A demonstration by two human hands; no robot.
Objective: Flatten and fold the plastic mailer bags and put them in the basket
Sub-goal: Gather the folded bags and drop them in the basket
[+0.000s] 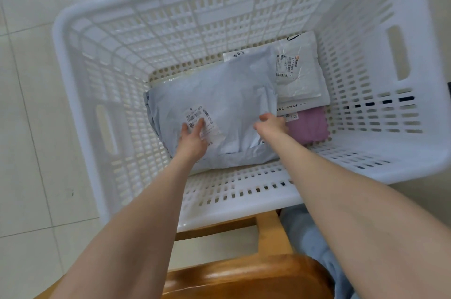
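Observation:
A folded pale blue-grey mailer bag [219, 101] with a shipping label lies on the floor of the white slatted basket [244, 203]. My left hand [192, 137] rests flat on its label with straight fingers. My right hand [271, 125] lies on the bag's right edge, fingers relaxed, the fingertips partly hidden. Behind it sits a folded white mailer [300, 69] with barcodes, and a pink folded mailer [310, 127] lies to the right, partly under my right hand.
The basket's tall slatted walls surround both forearms; handle slots are at left [106, 127] and right [397, 52]. A wooden chair [244, 274] stands under the near rim. Pale floor tiles [24, 152] lie on the left. Light blue fabric [307, 237] is at lower right.

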